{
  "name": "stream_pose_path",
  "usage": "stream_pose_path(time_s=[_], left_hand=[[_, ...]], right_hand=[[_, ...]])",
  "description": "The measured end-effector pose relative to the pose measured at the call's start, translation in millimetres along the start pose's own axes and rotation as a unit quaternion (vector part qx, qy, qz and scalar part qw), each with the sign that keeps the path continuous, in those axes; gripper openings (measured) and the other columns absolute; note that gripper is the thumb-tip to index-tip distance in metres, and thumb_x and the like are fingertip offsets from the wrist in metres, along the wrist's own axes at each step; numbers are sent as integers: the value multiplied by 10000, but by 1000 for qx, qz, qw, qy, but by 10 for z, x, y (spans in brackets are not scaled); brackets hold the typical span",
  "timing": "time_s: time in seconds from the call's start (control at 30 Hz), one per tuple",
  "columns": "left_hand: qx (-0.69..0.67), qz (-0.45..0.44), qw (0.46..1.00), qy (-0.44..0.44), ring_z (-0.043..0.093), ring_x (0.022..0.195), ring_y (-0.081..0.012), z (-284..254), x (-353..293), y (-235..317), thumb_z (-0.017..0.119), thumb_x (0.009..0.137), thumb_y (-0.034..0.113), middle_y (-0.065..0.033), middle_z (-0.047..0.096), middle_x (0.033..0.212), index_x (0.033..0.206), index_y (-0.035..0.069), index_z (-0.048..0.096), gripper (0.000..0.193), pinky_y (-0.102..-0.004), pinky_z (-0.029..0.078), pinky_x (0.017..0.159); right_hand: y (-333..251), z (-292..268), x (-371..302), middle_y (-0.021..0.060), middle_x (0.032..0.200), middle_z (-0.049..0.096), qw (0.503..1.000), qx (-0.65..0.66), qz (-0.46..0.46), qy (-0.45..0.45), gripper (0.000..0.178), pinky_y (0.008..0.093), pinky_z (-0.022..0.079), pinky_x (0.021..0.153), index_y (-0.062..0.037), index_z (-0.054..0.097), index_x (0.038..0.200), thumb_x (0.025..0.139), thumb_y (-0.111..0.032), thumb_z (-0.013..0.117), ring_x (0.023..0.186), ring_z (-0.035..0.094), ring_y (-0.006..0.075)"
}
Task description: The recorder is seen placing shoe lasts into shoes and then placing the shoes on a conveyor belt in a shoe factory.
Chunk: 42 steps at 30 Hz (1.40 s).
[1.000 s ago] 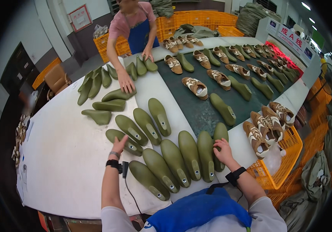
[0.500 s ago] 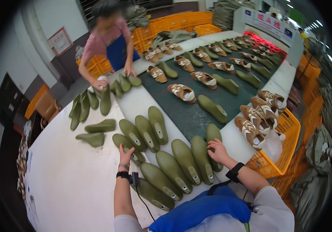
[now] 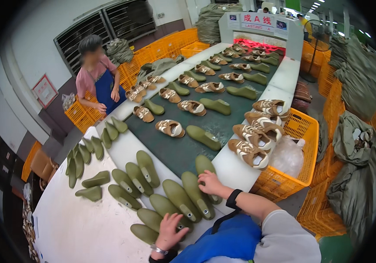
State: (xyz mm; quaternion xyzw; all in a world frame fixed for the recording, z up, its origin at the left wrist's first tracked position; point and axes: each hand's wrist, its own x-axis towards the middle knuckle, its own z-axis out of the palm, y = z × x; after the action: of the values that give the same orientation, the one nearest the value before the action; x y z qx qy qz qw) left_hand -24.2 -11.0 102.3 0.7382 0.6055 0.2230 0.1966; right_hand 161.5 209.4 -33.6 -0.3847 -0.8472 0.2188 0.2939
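White table (image 3: 78,228) edge: left hand (image 3: 169,231), right hand (image 3: 210,183) flat, fingers apart, on green lasts (image 3: 179,199).

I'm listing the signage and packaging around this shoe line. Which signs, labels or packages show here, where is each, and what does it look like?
Overhead sign: above the far end of the conveyor, a wide white board with red characters and blue side panels.
Wall notice: left wall, near the co-worker, a tilted white sheet in a red frame.
Clear plastic bag: inside the orange crate right of the belt, crumpled and see-through.
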Motion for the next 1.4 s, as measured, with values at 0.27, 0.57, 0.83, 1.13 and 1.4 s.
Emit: stream_pose_path(time_s=[0.27, 0.57, 0.83, 1.13, 1.4], left_hand=[[316, -71, 943, 74, 457, 1157, -289, 943, 660, 225, 634, 757, 448, -134, 531, 1204, 1200, 78, 517, 589, -501, 332, 965], [366, -91, 906, 193, 502, 1092, -231, 1350, 860, 103, 606, 744, 499, -48, 588, 1108, 1136, 170, 563, 514, -481, 278, 985], [356, -111, 907, 197, 514, 1072, -190, 1328, 858, 177, 602, 749, 454, -20, 587, 1094, 1127, 175, 569, 470, -481, 287, 983], [324, -124, 916, 199, 520, 1062, -199, 1333, 884, 221, 599, 755, 430, -23, 589, 1091, 1121, 163, 573, 454, -486, 289, 983], [311, -127, 921, 198, 525, 1055, -208, 1286, 888, 302, 589, 765, 407, -31, 596, 1087, 1099, 141, 582, 427, -493, 291, 978]], right_hand=[[95, -26, 39, 28, 958, 603, 995, 47, -40, -76, 141, 445, 440, 741, -86, 633, 749, 625, -142, 593, 985, 503, 277], [300, -576, -261, 63, 1114, 573, 972, 102, -43, -208, 169, 475, 380, 923, -51, 604, 875, 741, -140, 551, 1226, 384, 319], [363, -692, -312, 80, 964, 596, 970, 107, -92, -198, 132, 506, 396, 880, -73, 589, 821, 706, -132, 566, 1190, 414, 312], [315, -768, -322, 80, 1000, 581, 970, 95, -89, -205, 134, 551, 365, 917, -62, 586, 826, 714, -123, 549, 1197, 399, 312], [306, -704, -321, 74, 1004, 575, 970, 92, -85, -209, 132, 570, 355, 923, -56, 585, 828, 720, -122, 546, 1203, 391, 307]])
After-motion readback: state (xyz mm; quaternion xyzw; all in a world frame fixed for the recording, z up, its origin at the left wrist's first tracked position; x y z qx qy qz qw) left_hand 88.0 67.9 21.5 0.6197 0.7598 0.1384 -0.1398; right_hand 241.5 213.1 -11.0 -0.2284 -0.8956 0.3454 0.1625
